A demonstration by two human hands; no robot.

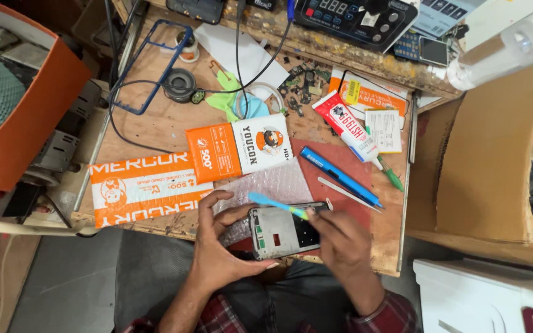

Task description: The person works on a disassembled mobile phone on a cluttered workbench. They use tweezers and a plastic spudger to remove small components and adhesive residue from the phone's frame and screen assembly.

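An opened phone frame (pixel 282 233) with bare metal inside lies at the near edge of the wooden workbench (pixel 155 120). My left hand (pixel 220 243) cups its left side, thumb and fingers spread around it. My right hand (pixel 337 237) pinches a thin light-blue pry tool (pixel 276 205) with a yellow-green tip, laid across the frame's top edge. A sheet of bubble wrap (pixel 279 184) lies just beyond the phone, on a red mat (pixel 350 163).
Orange-and-white packages (pixel 143 185) and a small box (pixel 239 151) lie left. A blue pen-shaped tool (pixel 338 175), white tweezers (pixel 343 192) and a glue tube (pixel 353 131) lie right. Black cables (pixel 155 83), a blue phone frame (pixel 149 68), small parts, a cardboard box (pixel 488 160) stand around.
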